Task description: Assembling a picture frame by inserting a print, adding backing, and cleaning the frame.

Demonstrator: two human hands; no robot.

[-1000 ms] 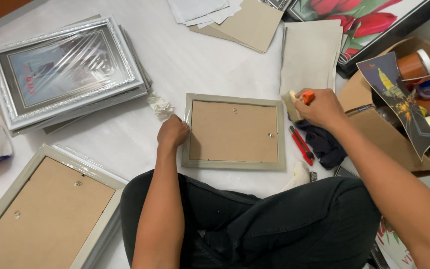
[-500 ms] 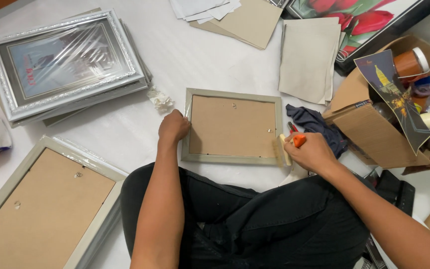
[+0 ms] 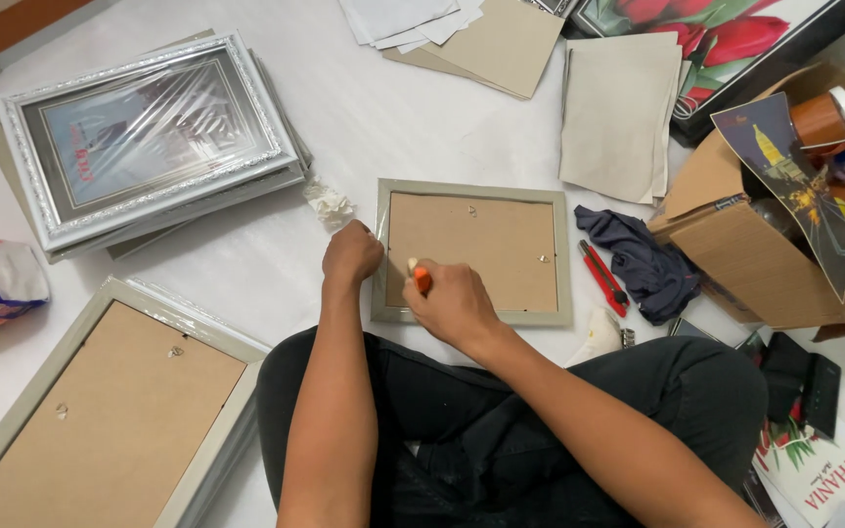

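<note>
A small picture frame (image 3: 564, 256) lies face down on the white floor in front of my crossed legs, its brown backing board up. My left hand (image 3: 351, 253) is closed into a fist and presses on the frame's left edge. My right hand (image 3: 452, 305) grips a small orange-handled tool (image 3: 422, 278) and rests on the frame's lower left corner, close to the left hand. The tool's tip is hidden by my fingers.
A red utility knife (image 3: 602, 278) and a dark cloth (image 3: 641, 262) lie right of the frame. A cardboard box (image 3: 747, 256) of supplies stands at right. Wrapped silver frames (image 3: 144, 137) are stacked at upper left, a large face-down frame (image 3: 100, 409) at lower left, and backing boards (image 3: 618, 108) at top.
My right hand came from the box at right, carrying the orange tool, across the frame's lower edge to its lower left corner. The left hand stayed on the frame's left edge.
</note>
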